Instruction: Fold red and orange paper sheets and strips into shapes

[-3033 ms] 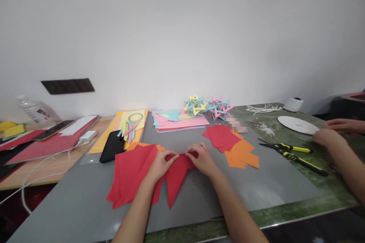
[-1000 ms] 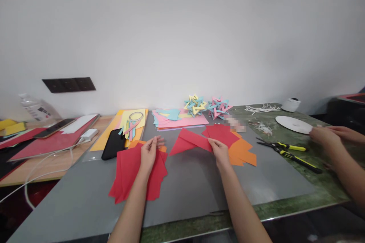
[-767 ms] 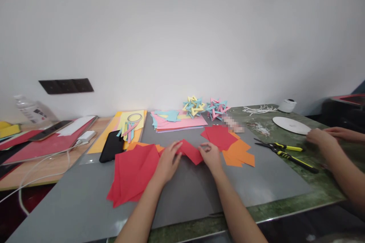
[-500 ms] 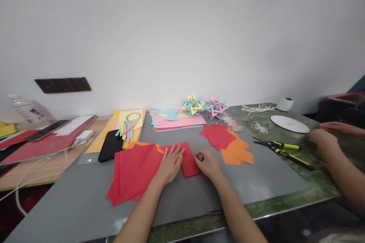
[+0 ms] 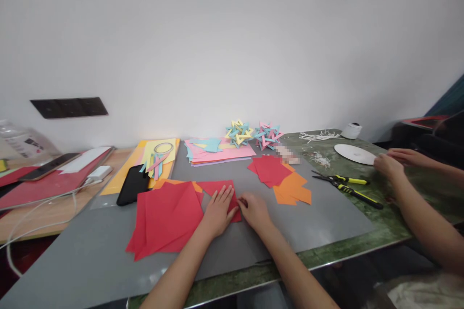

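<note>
A folded red paper sheet (image 5: 237, 217) lies on the grey mat in front of me. My left hand (image 5: 218, 211) rests flat on it, fingers spread. At the sheet's right edge, my right hand (image 5: 254, 209) has thumb and forefinger pinched together on the paper; the fingertips partly cover the edge. Left of my left hand is a loose pile of larger red sheets (image 5: 168, 217), with orange paper (image 5: 178, 184) showing behind it. Beyond my right hand lie small red pieces (image 5: 270, 170) and small orange pieces (image 5: 293, 188).
Two paper stars (image 5: 239, 133) stand by the wall near pastel sheets (image 5: 224, 153). A black phone (image 5: 132, 186) lies at left. To the right are yellow-handled pliers (image 5: 351, 192), a white disc (image 5: 354, 153) and another person's hands (image 5: 391, 163). The mat (image 5: 90, 251) covers much of the table.
The view has shifted slightly, so most things appear further left. My right hand has come closer to my left, and less of the red sheet shows between them.
</note>
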The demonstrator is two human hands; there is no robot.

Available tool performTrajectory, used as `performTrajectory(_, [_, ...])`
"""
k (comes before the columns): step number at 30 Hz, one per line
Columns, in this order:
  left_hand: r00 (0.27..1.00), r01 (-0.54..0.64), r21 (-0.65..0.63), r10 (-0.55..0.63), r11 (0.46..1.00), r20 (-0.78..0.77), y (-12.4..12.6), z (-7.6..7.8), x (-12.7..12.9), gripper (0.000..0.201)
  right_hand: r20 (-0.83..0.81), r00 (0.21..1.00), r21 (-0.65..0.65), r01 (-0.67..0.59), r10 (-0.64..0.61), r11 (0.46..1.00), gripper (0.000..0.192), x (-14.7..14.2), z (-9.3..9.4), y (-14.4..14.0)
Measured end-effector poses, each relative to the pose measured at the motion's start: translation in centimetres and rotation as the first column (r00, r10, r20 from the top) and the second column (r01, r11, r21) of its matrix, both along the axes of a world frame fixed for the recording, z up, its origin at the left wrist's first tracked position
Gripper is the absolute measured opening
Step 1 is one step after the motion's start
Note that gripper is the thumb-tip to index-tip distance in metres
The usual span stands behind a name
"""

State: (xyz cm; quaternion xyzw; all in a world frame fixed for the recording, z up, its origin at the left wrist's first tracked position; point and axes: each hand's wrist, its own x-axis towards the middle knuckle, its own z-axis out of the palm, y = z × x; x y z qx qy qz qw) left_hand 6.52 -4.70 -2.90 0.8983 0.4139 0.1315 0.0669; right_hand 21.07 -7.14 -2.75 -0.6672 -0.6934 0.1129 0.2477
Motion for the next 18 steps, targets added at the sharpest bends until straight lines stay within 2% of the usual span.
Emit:
performTrajectory(5, [1.000,0.000,-0.004,0.000,1.000,-0.023,0.1,-0.1,0.0,0.051,0.059,0.997,-0.064,0.049,-0.046,0.997,0.019,-0.3,0.3,1.9])
performTrajectory(18, [1.000,-0.005,-0.064,0.005,0.998,-0.001,0.0,0.2,0.0,0.055,0.118,0.992,-0.080,0.059,-0.049,0.995,0.018,-0.4,0.9,6.8])
